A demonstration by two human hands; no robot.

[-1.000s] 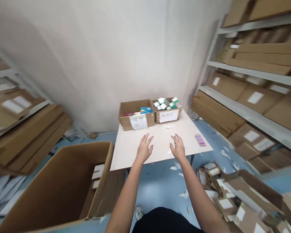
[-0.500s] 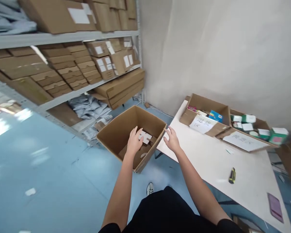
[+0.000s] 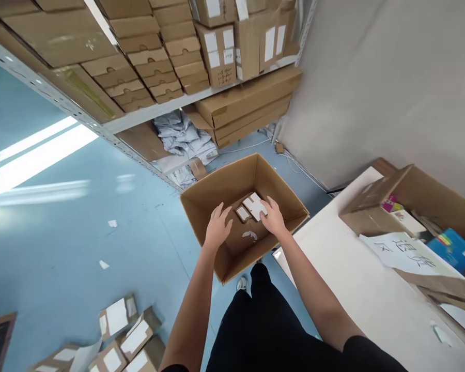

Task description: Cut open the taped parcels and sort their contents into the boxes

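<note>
A large open cardboard box (image 3: 201,204) stands on the blue floor in front of me. Both my hands reach down into it. My left hand (image 3: 217,227) hovers inside with its fingers spread and holds nothing. My right hand (image 3: 273,217) has its fingers apart and rests against a small parcel with a white label (image 3: 254,205) at the bottom of the box. A second small labelled parcel (image 3: 242,213) lies beside it, between my hands.
A white table (image 3: 356,279) stands to the right with an open carton (image 3: 411,194) of small goods and a handwritten sheet (image 3: 401,253). Metal shelving (image 3: 147,116) with flat cardboard boxes runs along the left. Several small parcels (image 3: 118,336) lie on the floor at lower left.
My view swung from the table to the floor box. Both hands left the tabletop and went down into the box; the right hand now touches a labelled parcel.
</note>
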